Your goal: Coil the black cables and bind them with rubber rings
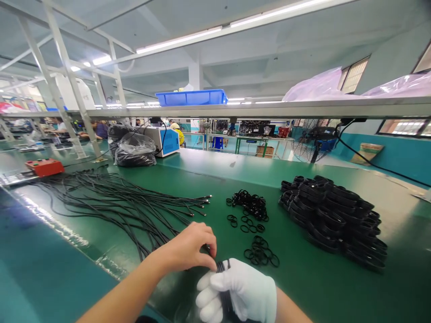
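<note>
My right hand [240, 287], in a white glove, is wrapped around a bundled black cable [227, 300] low in the middle of the view. A dark band loops over one gloved finger, close to the cable's top turns. Bare and curled, my left hand [193, 246] brings its thumb and fingers to the top of that bundle, on cable strands partly hidden by the hand. Long loose black cables [128, 202] with metal plug ends spread over the bench to the left. Small black rings [261, 251] lie beyond my right hand, with a denser pile of rings [251, 204] behind them.
A large stack of coiled black cables [332, 215] occupies the right of the green bench [208, 179]. At the left are a red control box [45, 167], black plastic bags [134, 148] and a blue-white machine [164, 140]. A shelf [256, 110] crosses above, bearing a blue tray [191, 97].
</note>
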A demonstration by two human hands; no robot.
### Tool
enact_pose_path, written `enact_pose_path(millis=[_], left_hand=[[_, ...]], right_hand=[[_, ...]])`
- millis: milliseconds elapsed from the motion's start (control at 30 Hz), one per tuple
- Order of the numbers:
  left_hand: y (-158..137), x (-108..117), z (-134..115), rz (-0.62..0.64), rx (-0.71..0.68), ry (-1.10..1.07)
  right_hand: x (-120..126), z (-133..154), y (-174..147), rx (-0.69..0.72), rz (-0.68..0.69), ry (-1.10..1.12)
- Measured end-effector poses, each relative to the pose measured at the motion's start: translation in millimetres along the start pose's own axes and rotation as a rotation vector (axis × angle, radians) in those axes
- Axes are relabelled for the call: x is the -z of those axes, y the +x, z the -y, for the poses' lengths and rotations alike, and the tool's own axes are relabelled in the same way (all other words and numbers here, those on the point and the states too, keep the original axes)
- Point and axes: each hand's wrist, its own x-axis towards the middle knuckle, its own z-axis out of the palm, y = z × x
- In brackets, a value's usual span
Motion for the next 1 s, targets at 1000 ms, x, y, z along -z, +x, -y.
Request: enact_pose_path(millis=[1000], left_hand=[[-9.3, -58.4, -48.1, -0.233, 0.295, -1.293]], right_hand=[[5.0, 25.6, -18.1, 0.159, 0.148, -0.142]])
